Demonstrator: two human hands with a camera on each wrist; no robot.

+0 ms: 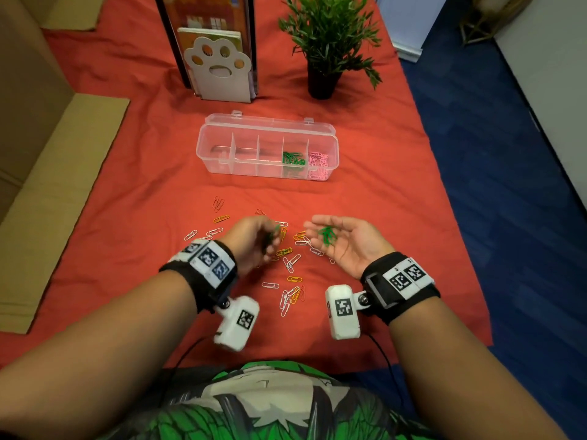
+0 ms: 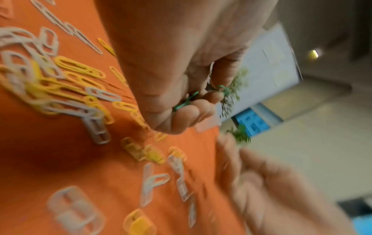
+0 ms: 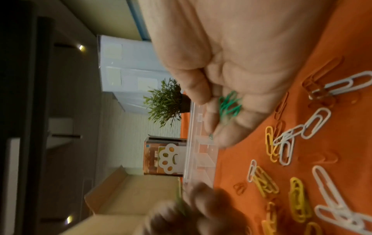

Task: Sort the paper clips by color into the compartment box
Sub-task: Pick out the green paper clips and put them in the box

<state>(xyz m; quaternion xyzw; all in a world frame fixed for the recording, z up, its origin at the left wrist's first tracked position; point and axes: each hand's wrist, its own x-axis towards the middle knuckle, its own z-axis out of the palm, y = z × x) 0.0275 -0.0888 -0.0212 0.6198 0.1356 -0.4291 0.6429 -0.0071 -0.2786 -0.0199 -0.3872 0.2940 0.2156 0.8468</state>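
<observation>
**Green clips in both hands, box waiting beyond the pile**

The right hand (image 1: 344,241) lay palm up just above the red-covered surface (image 1: 381,198), its fingers (image 3: 231,133) loosely spread and slightly cupped, with a small heap of green clips (image 1: 327,235) resting in the palm. Beside it, the left hand (image 1: 254,238) was turned palm down, blurred in the head view; the left wrist view showed its fingers (image 2: 187,114) curled and pinching a few green clips against the thumb.

The compartment box (image 1: 268,147) stood open on the surface beyond the hands, well apart from them. Its rightmost compartment held pink clips (image 1: 318,163), and the compartment just left of that held green ones (image 1: 293,160). What lay in the other compartments could not be told.

Between the box and the person, loose clips (image 1: 290,265) in white, yellow and orange were scattered on the surface, under and around both hands.

Behind the box stood a potted plant (image 1: 328,42) to its right and a book holder with a paw-shaped front (image 1: 219,69) to its left. Flat cardboard (image 1: 57,192) lay far to the left of the box.
</observation>
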